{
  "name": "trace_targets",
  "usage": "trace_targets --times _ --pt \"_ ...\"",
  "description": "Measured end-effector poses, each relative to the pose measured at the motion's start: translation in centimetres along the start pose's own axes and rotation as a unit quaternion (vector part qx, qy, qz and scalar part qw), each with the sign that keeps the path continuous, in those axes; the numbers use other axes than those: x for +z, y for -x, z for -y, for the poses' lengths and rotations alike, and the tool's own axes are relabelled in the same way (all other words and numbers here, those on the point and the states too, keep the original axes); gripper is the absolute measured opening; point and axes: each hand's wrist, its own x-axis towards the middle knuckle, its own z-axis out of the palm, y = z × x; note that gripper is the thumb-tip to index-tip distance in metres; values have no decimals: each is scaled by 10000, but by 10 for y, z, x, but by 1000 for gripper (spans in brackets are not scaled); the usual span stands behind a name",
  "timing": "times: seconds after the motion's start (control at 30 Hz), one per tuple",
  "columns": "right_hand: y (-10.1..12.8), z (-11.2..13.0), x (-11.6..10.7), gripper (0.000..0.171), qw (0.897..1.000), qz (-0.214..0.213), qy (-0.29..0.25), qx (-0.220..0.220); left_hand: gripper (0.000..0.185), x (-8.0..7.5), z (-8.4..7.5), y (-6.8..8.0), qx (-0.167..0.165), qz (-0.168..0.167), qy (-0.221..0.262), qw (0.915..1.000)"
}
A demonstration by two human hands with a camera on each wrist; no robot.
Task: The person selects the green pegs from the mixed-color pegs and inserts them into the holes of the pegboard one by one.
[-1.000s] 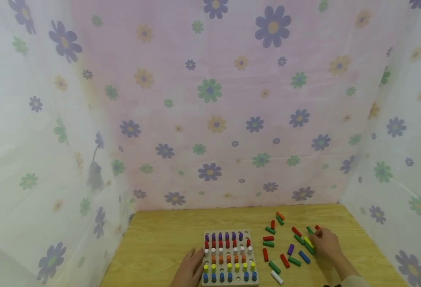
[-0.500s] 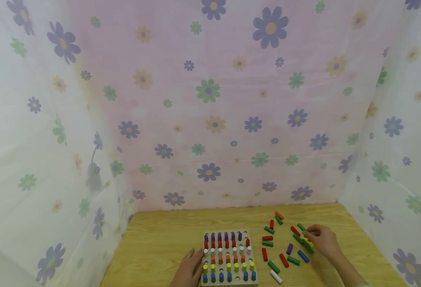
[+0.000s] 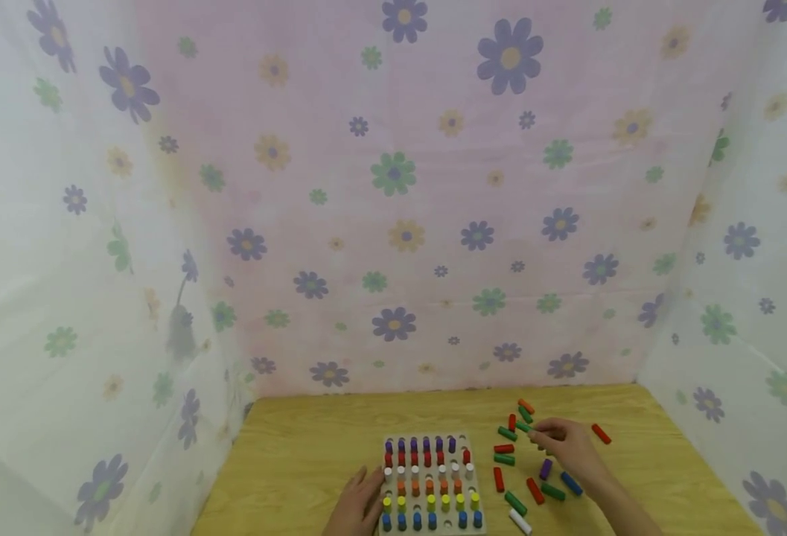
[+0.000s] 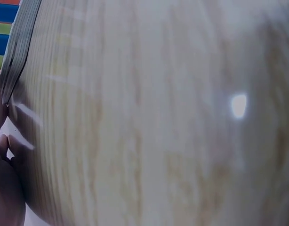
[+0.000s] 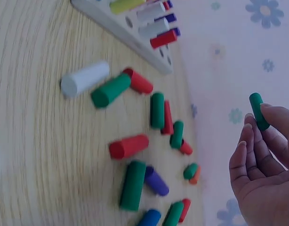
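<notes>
A wooden peg board (image 3: 393, 439) stands near the table's front edge, with rows of purple, red, white, orange, yellow and blue pegs in it. My left hand (image 3: 365, 485) lies flat with straight fingers against the board's left side; the left wrist view shows only its fingers (image 4: 4, 146) beside blurred wood. My right hand (image 3: 535, 432) hovers over the loose pegs right of the board and pinches a green peg (image 3: 523, 426). In the right wrist view that green peg (image 5: 258, 110) sits between the fingertips of the right hand (image 5: 255, 123), above the table.
Several loose pegs lie on the wooden table (image 3: 299, 461) right of the board, among them a white peg (image 3: 519, 521), a blue peg (image 3: 571, 483), a purple peg (image 3: 545, 468) and a lone red peg (image 3: 601, 433). Flowered cloth walls (image 3: 393, 223) close in three sides.
My right hand has lifted a green peg from the right end of the pile and moved left toward the board, uncovering a red peg. The left hand has stayed put.
</notes>
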Motion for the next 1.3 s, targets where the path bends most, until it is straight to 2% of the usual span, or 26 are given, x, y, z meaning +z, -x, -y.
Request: trace_targets --times 0.17,0.3,0.47,0.63,0.9,1.03,1.13,1.3 --pt "-3 12 18 32 9997 153 12 -169 58 0 -2 -2 -282 120 136 9994" --pt "-5 16 31 33 9995 163 24 -262 58 2 0 -3 -315 134 143 9993" --pt "-10 17 51 32 9984 415 -323 -210 58 1 1 -4 -342 113 114 9993" --pt "-18 18 68 30 9962 636 -444 -399 58 3 0 -1 -56 3 -63 10000" --pt "-25 33 88 23 9963 609 -169 -575 57 6 -2 2 241 -144 -452 9986" --pt "-30 38 97 21 9961 589 -203 -631 57 4 -3 3 243 -213 -315 9990" --pt "-34 39 104 21 9958 571 -342 -627 58 4 -3 3 107 -134 -237 9996" --pt "-39 39 116 18 9951 568 -395 -712 58 4 -4 4 88 -70 -322 9994"
